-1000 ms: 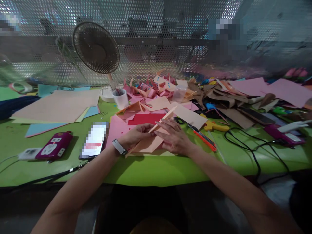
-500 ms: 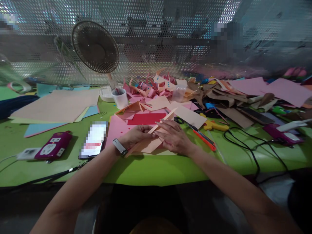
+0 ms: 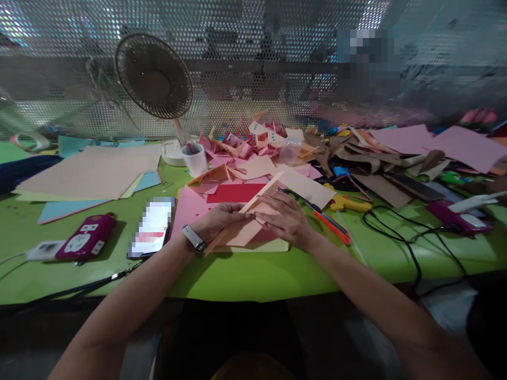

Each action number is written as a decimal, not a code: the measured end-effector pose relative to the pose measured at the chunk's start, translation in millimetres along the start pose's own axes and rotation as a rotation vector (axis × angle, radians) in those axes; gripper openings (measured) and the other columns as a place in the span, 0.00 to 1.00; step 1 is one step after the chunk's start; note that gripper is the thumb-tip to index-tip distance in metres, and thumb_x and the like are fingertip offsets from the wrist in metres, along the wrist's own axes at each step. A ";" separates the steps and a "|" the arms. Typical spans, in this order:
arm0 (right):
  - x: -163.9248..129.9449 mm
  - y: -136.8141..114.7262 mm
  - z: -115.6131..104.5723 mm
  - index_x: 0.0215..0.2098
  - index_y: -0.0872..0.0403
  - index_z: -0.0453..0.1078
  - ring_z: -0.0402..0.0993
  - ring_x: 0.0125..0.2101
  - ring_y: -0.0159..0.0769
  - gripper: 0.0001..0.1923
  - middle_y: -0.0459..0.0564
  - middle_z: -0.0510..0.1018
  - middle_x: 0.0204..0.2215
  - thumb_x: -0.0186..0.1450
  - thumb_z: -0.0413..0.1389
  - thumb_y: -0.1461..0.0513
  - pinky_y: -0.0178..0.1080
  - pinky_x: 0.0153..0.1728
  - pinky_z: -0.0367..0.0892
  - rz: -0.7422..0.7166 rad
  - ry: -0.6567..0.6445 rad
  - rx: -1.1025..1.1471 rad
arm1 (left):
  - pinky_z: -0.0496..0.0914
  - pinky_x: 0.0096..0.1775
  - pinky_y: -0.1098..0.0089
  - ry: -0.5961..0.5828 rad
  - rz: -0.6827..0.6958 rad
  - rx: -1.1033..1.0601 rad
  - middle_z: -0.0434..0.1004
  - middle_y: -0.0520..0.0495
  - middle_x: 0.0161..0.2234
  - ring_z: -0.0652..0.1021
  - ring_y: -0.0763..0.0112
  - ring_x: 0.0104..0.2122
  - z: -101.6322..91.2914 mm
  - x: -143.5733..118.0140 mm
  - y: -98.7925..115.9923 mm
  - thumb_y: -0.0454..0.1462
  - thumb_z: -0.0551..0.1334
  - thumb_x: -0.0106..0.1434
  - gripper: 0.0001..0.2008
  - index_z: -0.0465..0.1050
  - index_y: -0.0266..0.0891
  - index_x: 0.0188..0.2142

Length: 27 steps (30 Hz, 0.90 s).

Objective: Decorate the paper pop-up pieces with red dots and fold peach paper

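Note:
Between both hands is a folded piece of peach paper (image 3: 241, 233), its narrow folded edge slanting up to the right. My left hand (image 3: 219, 220), with a watch (image 3: 194, 237) on the wrist, pinches the paper from the left side. The fingers of my right hand (image 3: 289, 219) press on the right part of it, and they cover some of its folds. Beneath lie sheets of pink paper (image 3: 184, 214), with a red paper rectangle (image 3: 233, 192) just beyond the fingers. An orange box cutter (image 3: 332, 226) rests to the right of my right hand.
Left are a phone (image 3: 154, 227), a purple power strip (image 3: 86, 237) and stacked coloured sheets (image 3: 87, 171). A fan (image 3: 154, 76) and a white cup (image 3: 194, 159) stand behind. Folded paper pieces (image 3: 253, 140) are heaped at the back. Right lie a yellow glue gun (image 3: 350, 204) and black cables (image 3: 396, 232).
My right hand has shifted slightly, its fingers now higher and straighter on the paper. The peach paper's upper tip has risen a little. My left hand keeps its pinch.

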State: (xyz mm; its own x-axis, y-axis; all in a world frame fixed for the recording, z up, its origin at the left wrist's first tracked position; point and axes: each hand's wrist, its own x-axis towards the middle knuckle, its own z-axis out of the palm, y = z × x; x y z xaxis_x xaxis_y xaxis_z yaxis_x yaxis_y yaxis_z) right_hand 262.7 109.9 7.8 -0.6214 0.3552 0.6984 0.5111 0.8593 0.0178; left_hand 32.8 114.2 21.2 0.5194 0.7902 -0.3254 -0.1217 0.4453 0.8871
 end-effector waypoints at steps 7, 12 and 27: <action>-0.5 2.6 1.0 0.50 0.47 0.76 0.63 0.60 0.41 0.14 0.51 0.72 0.59 0.68 0.54 0.64 0.49 0.58 0.65 0.036 -0.017 -0.003 | 0.69 0.29 0.75 0.053 0.074 0.042 0.81 0.46 0.32 0.77 0.75 0.28 1.0 1.8 -2.5 0.44 0.74 0.51 0.17 0.81 0.36 0.37; 0.8 1.6 0.5 0.50 0.46 0.76 0.64 0.59 0.40 0.14 0.49 0.73 0.57 0.70 0.53 0.62 0.49 0.57 0.67 0.064 -0.017 -0.034 | 0.66 0.26 0.76 0.092 0.095 0.070 0.80 0.47 0.29 0.75 0.76 0.25 5.5 0.4 -0.6 0.46 0.74 0.50 0.17 0.81 0.36 0.34; 0.8 2.5 5.2 0.42 0.42 0.79 0.60 0.62 0.43 0.08 0.46 0.71 0.58 0.65 0.60 0.58 0.52 0.59 0.65 0.226 0.185 0.117 | 0.69 0.34 0.76 0.057 0.187 -0.026 0.81 0.47 0.33 0.78 0.74 0.31 13.9 -4.1 -2.0 0.41 0.72 0.54 0.14 0.78 0.35 0.37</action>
State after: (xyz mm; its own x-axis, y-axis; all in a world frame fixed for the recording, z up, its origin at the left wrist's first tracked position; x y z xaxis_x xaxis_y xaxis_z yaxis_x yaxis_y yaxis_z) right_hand 260.4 114.3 4.7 -0.3762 0.4781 0.7937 0.5452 0.8068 -0.2276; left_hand 42.6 104.3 25.3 0.4367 0.8826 -0.1741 -0.2343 0.2984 0.9252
